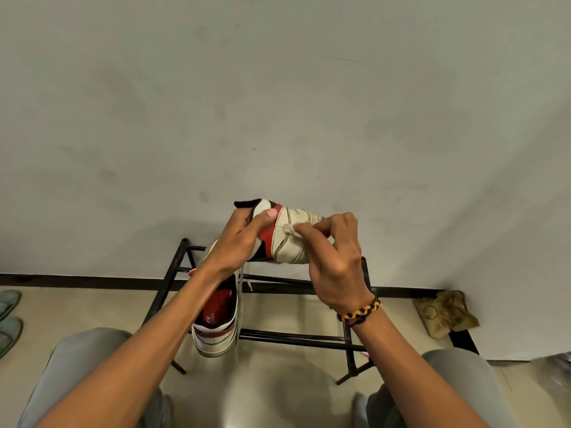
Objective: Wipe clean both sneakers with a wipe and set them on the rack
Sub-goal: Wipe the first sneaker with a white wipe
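The person holds one sneaker (287,239) up in the air above the black metal rack (290,336), in front of a pale wall (278,88). The left hand (238,245) is closed around the heel end of this sneaker, with the thumb pressed on the red panel and the other fingers behind the shoe. The shoe is white with red and black parts, and it lies on its side with the toe pointing to the right.

The right hand (335,261) pinches a small crumpled white wipe (292,227) between the thumb and the fingertips and presses it on the white side of the held sneaker. A braided bracelet (360,310) sits on the right wrist.

The second sneaker (217,322) rests on the left part of the rack, under the left forearm, with its heel toward the camera and the red insole visible. It seems to lie across the front bars, but the arm hides its toe.

On the floor to the right of the rack lies a brownish crumpled cloth (445,313). At the left edge, a pair of greenish slippers (9,316) is partly visible.
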